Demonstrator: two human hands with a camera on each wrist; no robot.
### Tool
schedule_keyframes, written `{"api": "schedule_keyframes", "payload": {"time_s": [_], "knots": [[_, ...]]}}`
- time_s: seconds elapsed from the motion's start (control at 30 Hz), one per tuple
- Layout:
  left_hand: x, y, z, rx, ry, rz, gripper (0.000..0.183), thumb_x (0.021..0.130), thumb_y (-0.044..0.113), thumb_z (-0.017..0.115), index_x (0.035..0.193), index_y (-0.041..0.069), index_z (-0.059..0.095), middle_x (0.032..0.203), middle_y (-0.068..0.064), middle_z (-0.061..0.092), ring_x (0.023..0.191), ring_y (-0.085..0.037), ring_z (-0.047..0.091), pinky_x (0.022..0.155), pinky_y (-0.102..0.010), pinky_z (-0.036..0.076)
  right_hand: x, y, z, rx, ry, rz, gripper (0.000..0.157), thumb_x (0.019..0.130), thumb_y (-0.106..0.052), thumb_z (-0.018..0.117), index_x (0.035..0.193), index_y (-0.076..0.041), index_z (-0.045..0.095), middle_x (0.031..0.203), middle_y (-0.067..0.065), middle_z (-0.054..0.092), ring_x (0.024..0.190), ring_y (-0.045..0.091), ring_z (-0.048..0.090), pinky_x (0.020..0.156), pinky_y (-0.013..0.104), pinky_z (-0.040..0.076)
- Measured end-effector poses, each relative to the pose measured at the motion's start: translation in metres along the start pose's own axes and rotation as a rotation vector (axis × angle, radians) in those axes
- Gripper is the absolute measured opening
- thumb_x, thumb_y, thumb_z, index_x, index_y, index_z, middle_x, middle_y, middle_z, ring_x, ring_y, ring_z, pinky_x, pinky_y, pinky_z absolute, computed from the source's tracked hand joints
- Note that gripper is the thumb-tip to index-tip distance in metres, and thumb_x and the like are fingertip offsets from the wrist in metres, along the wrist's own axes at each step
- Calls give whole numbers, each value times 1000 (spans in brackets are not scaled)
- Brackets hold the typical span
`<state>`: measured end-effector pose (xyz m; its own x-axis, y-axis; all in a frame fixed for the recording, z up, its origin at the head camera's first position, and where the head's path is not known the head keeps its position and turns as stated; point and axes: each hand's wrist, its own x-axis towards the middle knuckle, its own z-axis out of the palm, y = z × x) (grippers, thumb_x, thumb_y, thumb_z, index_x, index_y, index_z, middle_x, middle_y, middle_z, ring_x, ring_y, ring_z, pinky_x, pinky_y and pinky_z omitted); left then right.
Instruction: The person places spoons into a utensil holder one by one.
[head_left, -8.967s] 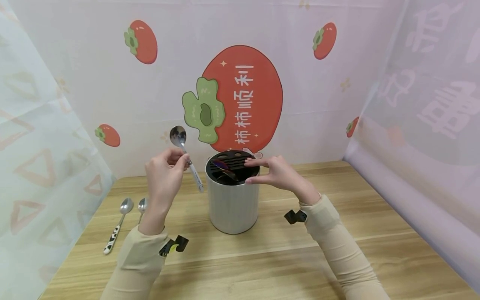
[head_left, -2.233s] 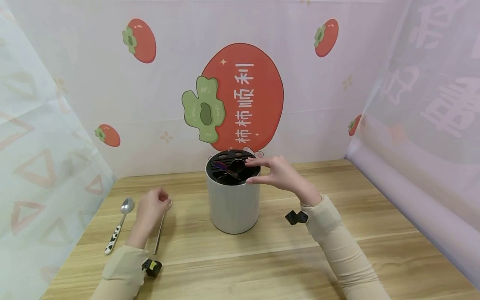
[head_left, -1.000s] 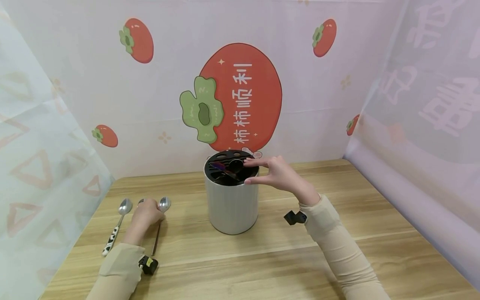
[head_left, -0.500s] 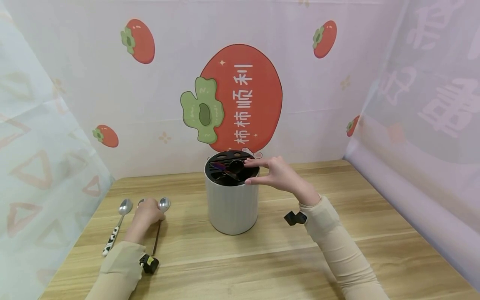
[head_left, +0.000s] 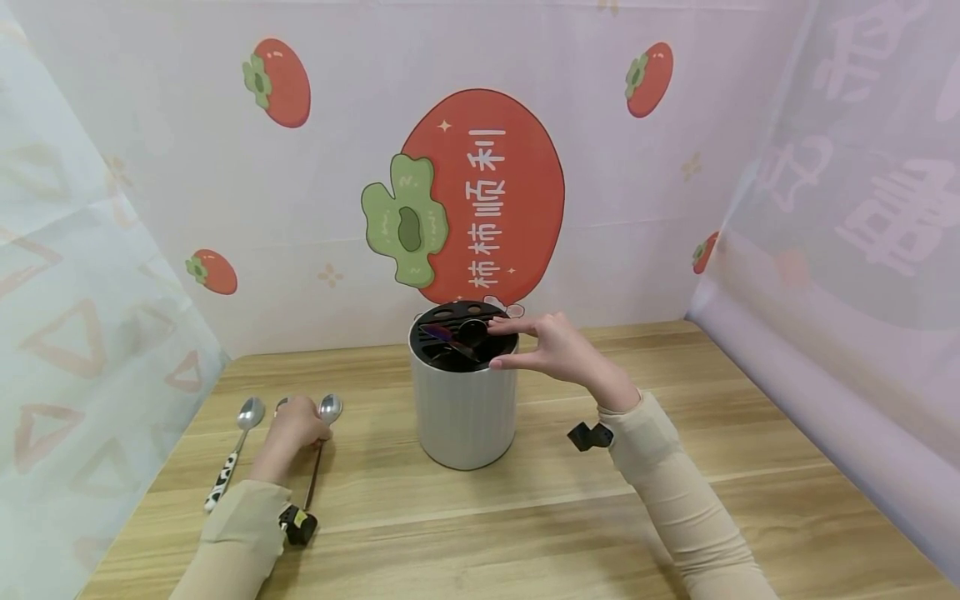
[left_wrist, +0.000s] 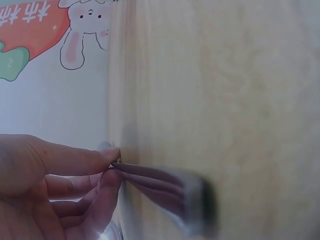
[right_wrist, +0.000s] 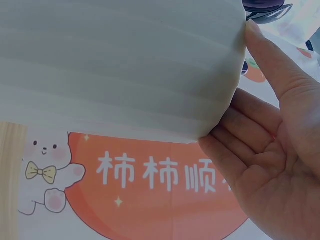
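Note:
My left hand [head_left: 296,425] is low over the table at the left. Its thumb and fingertips pinch a metal spoon [head_left: 330,408] just below the bowl; the plain, slim handle [left_wrist: 157,187] runs back toward me. Beside it, a second spoon is mostly hidden by the hand, with only the tip of its bowl [head_left: 282,403] showing. My right hand [head_left: 555,346] holds the rim of a white ribbed utensil holder [head_left: 467,417], thumb at the front and fingers at the right, also seen on the holder's wall [right_wrist: 125,75]. Shiny utensils [head_left: 450,340] stand in its black slotted top.
At the far left lies another spoon [head_left: 222,475] with a cow-spotted handle. Under everything is a wooden table [head_left: 480,533]. A fabric backdrop [head_left: 600,192] printed with persimmons rises behind, and side sheets close in left and right.
Nine seconds ago my left hand held up a spoon with a patterned handle; a round bowl now shows in the holder. The left hand has come down onto the plain spoon. The right hand stays put.

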<state>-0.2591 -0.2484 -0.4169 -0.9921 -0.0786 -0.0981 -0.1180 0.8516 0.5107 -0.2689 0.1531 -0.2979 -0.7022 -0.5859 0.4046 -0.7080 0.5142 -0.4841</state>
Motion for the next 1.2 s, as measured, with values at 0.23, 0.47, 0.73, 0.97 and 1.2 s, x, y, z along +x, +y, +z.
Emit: {"api": "schedule_keyframes", "payload": {"time_s": [0.23,0.47,0.73,0.97,1.2], "knots": [[-1,0,0,-25,-2,-11,23,74,2,71,56,3,57,53,-5,60,48,-13,53,46,-21,44,0,1,0,-3,0,-9,49,76,-42,76,119,-18,68,127,1,62,123,16,55,103,41,44],[-1,-1,0,-27,-12,-15,23,74,3,72,56,2,58,53,-4,60,48,-13,54,47,-21,45,-1,0,0,-2,1,-3,50,75,-43,76,118,-19,68,127,0,63,122,14,55,104,40,44],[1,-4,1,-43,-28,-7,18,74,2,71,58,0,64,51,-4,60,47,-12,52,45,-20,44,-1,-2,0,-15,8,-8,49,76,-43,76,118,-19,68,127,0,62,123,15,55,103,41,45],[1,-4,1,-58,-37,-24,14,75,1,71,62,-2,65,54,-5,60,50,-13,54,46,-21,45,-1,-1,0,-9,4,-1,49,76,-44,76,118,-19,68,127,0,62,123,15,55,103,40,45],[1,-3,0,-45,-30,-29,14,75,2,71,63,-1,65,55,-5,61,50,-12,54,46,-20,45,-1,-1,-1,-10,1,6,50,76,-44,76,118,-20,68,127,0,62,124,15,54,103,41,44]]}}
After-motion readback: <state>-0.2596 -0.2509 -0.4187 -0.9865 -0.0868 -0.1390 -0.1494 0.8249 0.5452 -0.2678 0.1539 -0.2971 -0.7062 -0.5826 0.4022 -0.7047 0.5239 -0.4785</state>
